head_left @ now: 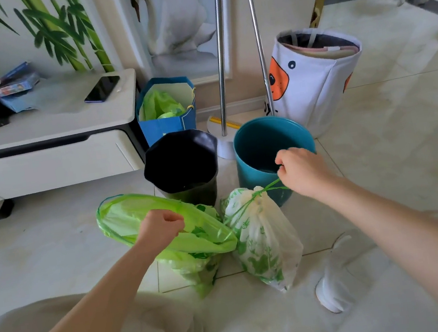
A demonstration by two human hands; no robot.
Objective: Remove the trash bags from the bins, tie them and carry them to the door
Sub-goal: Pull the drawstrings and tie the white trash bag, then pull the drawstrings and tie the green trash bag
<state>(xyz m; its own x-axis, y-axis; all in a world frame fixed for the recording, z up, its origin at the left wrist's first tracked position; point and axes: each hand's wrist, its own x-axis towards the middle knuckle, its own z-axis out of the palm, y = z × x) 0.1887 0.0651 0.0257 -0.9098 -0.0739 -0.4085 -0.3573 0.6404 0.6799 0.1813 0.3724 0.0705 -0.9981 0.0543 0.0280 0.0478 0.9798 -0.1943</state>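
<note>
The white trash bag (265,241) with green print sits on the floor just in front of the teal bin (264,154), which looks empty, and its neck is already gathered by a thin green drawstring (246,205). The right hand (301,172) is over the near rim of the teal bin, fingers curled into a fist that pinches one end of this string and holds it tight. To the left of the teal bin stands the black bin (181,165), and in front of that one lies the green trash bag (165,229), its mouth wide open. The left hand (160,226) is closed on the edge of the green bag; I think the other end of the string runs toward it, but I cannot tell if it is inside the fingers. In my judgement the risk is here: the string is thin, so a hard pull may snap it or tear the film at the neck. Also the green bag leans open, and a tug could spill it on the tiles.
</note>
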